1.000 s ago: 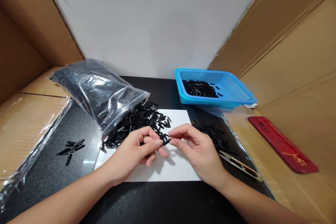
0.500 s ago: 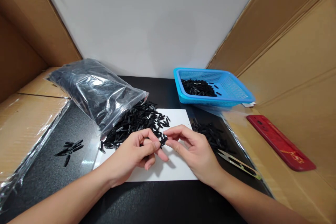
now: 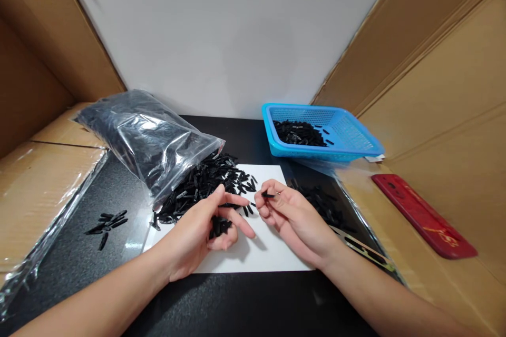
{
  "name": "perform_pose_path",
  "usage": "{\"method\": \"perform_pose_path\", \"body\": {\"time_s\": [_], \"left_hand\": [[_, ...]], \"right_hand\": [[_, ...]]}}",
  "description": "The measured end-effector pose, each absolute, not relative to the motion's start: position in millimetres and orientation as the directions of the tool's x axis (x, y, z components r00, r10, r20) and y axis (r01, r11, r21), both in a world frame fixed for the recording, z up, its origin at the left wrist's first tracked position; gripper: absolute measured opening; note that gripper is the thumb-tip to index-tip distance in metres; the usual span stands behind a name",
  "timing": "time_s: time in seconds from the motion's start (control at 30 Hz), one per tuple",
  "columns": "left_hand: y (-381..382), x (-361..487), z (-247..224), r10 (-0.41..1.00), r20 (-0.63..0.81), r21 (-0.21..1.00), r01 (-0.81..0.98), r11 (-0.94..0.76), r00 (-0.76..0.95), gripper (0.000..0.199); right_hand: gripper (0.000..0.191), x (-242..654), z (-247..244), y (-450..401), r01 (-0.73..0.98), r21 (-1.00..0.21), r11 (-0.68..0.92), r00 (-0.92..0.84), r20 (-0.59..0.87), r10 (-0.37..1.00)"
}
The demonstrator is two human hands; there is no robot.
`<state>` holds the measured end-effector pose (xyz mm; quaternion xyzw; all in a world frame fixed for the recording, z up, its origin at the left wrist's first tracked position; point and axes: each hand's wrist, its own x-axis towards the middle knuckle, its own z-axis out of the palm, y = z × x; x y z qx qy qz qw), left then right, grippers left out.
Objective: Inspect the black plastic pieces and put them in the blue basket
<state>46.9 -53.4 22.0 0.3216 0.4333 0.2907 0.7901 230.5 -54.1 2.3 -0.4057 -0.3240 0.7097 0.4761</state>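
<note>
Between the thumb and fingertips of my right hand (image 3: 290, 216) is a small, slim black piece (image 3: 268, 195), raised above the white board (image 3: 261, 258). Palm up, my left hand (image 3: 209, 226) has its thumb and forefinger spread apart. Several black pieces (image 3: 220, 227) lie in its palm, cupped by the curled lower fingers. Behind that hand, a pile of similar black pieces (image 3: 201, 181) covers the back left of the board. What kind of part they are I cannot make out.
A clear plastic bag (image 3: 138, 131) full of dark pieces leans over the pile. At the back right stands a blue basket (image 3: 348, 137) holding black pieces. Other pieces lie left (image 3: 106, 224) and right (image 3: 322, 202), near scissors-like metal handles (image 3: 369, 253) and a red case (image 3: 422, 216).
My hands have moved apart from their meeting point. The right one has turned palm upward with a black piece in its fingertips, while the left thumb and fingers have spread.
</note>
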Motion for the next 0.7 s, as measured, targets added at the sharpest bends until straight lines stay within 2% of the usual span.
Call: {"method": "perform_pose_path", "body": {"time_s": [0.17, 0.23, 0.3, 0.37, 0.43, 0.5, 0.57, 0.7], "left_hand": [[-53, 48, 20, 0.738, -0.484, 0.767, -0.177, 0.616, 0.471, 0.059], [-53, 49, 21, 0.733, -0.496, 0.758, -0.180, 0.627, 0.465, 0.058], [-53, 49, 22, 0.732, -0.510, 0.746, -0.192, 0.638, 0.452, 0.059], [-53, 50, 23, 0.733, -0.510, 0.741, -0.204, 0.640, 0.450, 0.062], [-54, 51, 23, 0.732, -0.512, 0.737, -0.208, 0.643, 0.449, 0.065], [-56, 52, 22, 0.723, -0.538, 0.726, -0.196, 0.659, 0.434, 0.066], [-60, 54, 21, 0.720, -0.546, 0.729, -0.181, 0.660, 0.428, 0.067], [-66, 54, 20, 0.725, -0.481, 0.772, -0.153, 0.617, 0.494, 0.062]], "right_hand": [[0.011, 231, 9, -52, -0.492, -0.730, -0.474, -0.337, -0.342, 0.877], [0.007, 230, 10, -53, -0.472, -0.723, -0.505, -0.376, -0.352, 0.857], [0.014, 229, 11, -54, -0.406, -0.769, -0.494, -0.377, -0.352, 0.857], [0.023, 227, 11, -57, -0.257, -0.889, -0.379, -0.312, -0.295, 0.903], [0.018, 224, 10, -62, -0.008, -0.986, -0.168, -0.251, -0.161, 0.955], [0.011, 220, 10, -67, 0.211, -0.977, 0.036, -0.268, -0.023, 0.963], [0.014, 217, 9, -72, 0.307, -0.941, 0.146, -0.335, 0.037, 0.942], [0.019, 216, 7, -72, 0.375, -0.910, 0.177, -0.345, 0.040, 0.938]]}}
